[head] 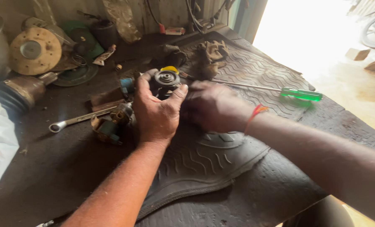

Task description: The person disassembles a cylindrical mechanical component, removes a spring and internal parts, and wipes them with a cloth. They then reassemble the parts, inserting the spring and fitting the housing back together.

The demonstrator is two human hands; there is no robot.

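Round black metal part (pixel 167 79), with concentric rings on its upper face, is held above the dark surface (pixel 61 168) at the far edge of a ribbed rubber mat (pixel 204 164). It is gripped by the left hand (pixel 156 111), whose fingers (pixel 143 82) and thumb are closed around its sides. The right hand (pixel 215 105) is pressed against the part from the right; whether its fingers are closed cannot be told. A red thread (pixel 256 111) is worn at the right wrist. A green-handled screwdriver (pixel 280 90) is laid on the mat beyond the right hand. A wrench (pixel 80 120) is laid left of the left hand.
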